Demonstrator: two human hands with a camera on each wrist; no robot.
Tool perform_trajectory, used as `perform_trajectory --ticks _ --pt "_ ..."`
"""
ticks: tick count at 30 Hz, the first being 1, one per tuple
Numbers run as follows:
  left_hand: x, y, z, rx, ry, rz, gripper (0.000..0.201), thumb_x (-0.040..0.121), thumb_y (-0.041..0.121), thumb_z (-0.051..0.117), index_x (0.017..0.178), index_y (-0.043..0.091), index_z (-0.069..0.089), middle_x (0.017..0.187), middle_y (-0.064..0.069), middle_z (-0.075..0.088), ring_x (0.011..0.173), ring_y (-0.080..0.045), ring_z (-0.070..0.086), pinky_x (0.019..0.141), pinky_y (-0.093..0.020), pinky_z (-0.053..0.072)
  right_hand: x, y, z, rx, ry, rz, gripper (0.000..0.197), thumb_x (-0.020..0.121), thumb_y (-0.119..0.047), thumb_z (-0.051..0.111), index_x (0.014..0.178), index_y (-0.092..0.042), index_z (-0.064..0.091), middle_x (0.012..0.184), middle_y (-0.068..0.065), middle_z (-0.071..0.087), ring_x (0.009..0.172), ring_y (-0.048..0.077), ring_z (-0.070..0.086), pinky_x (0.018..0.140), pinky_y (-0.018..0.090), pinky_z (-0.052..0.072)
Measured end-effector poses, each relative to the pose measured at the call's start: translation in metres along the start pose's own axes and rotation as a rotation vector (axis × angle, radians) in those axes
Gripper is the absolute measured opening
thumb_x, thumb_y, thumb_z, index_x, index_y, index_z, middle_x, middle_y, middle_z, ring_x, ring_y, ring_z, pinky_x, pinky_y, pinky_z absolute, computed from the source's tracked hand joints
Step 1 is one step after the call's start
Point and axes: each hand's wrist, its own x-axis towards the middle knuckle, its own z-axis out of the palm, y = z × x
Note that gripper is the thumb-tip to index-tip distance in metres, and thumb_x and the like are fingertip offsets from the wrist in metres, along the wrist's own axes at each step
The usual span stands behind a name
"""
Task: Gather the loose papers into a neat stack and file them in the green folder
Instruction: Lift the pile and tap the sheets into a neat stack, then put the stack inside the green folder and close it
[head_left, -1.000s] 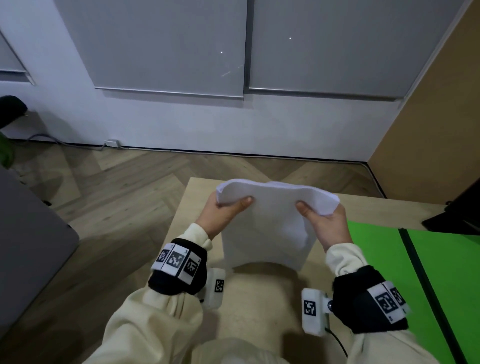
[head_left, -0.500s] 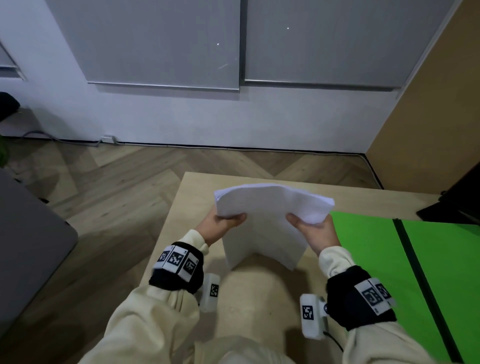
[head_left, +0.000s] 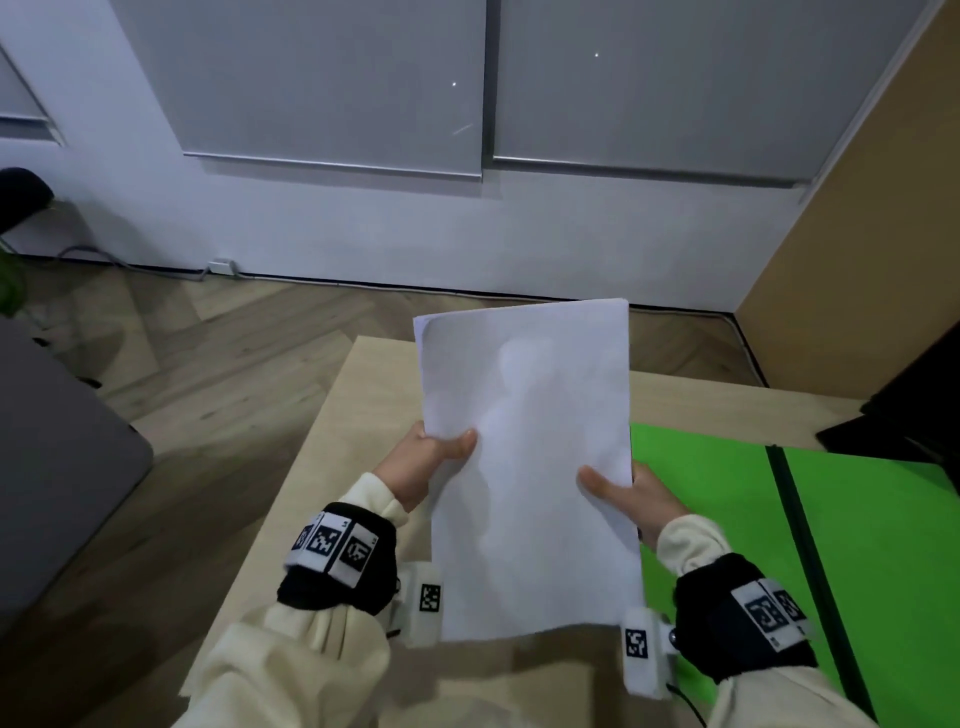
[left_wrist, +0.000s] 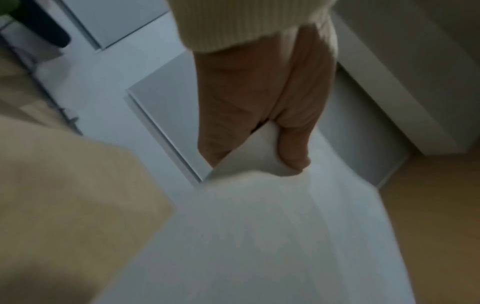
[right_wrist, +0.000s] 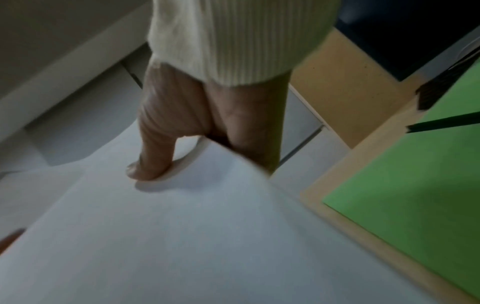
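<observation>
Papers (head_left: 524, 457) are being held as one stack above the desk (head_left: 363, 395), left hand (head_left: 426, 462) and right hand (head_left: 631, 499) pinching opposite edges beside the green folder (head_left: 727, 509).

White paper stack (head_left: 524, 457), squared and raised above the table, beside the open green folder (head_left: 727, 499).

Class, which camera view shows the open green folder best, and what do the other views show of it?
The head view: the green folder lies open on the table, both halves and the dark spine visible, beside the papers. The right wrist view shows only one corner and part of the spine. The left wrist view shows none of it.
</observation>
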Motion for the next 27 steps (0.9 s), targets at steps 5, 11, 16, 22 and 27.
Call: perform_trajectory --ticks 5,11,16,22,27 --pt "0.002 -0.023 -0.002 -0.025 0.047 -0.104 0.030 0.088 0.020 0.064 0.112 0.003 0.064 0.109 -0.015 0.070 0.099 -0.034 0.066 0.088 -0.044 0.054 -0.012 0.028 0.008 0.106 0.062 0.081 0.056 0.067 -0.035 0.079 0.112 -0.006 0.063 0.108 0.012 0.070 0.101 0.026 0.066 0.098 0.042 0.049" --pt "0.006 -0.060 0.006 0.090 0.014 -0.208 0.050 0.066 0.018 0.075 0.112 0.000 0.064 0.108 -0.020 0.070 0.096 -0.037 0.068 0.090 -0.053 0.052 0.000 0.058 0.007 0.184 0.143 0.225 0.065 0.059 -0.036 0.085 0.113 -0.008 0.060 0.117 0.012 0.067 0.106 0.026 0.064 0.101 0.043 0.046" --pt "0.026 -0.089 0.031 0.243 0.012 -0.301 0.038 0.080 0.008 0.071 0.115 -0.003 0.060 0.101 -0.018 0.069 0.090 -0.033 0.066 0.087 -0.046 0.053 -0.011 0.073 -0.010 -0.137 0.250 0.308 0.072 0.076 -0.023 0.076 0.133 0.007 0.043 0.137 0.014 0.050 0.127 0.028 0.050 0.108 0.033 0.036" --pt "0.050 -0.130 0.073 0.399 -0.036 -0.429 0.029 0.074 0.008 0.073 0.099 -0.005 0.067 0.089 -0.019 0.072 0.080 -0.032 0.069 0.084 -0.046 0.057 -0.023 0.092 -0.077 -0.239 0.413 0.417 0.064 0.082 -0.014 0.068 0.133 0.013 0.041 0.139 0.021 0.048 0.127 0.032 0.049 0.107 0.036 0.037" --pt "0.058 -0.146 0.134 0.318 0.068 -0.509 0.012 0.082 -0.014 0.055 0.077 -0.004 0.061 0.059 -0.020 0.061 0.044 -0.025 0.057 0.046 -0.032 0.054 -0.033 0.095 -0.163 -0.256 0.450 0.471 0.060 0.083 -0.014 0.067 0.132 0.011 0.044 0.136 0.019 0.051 0.123 0.034 0.053 0.106 0.039 0.040"
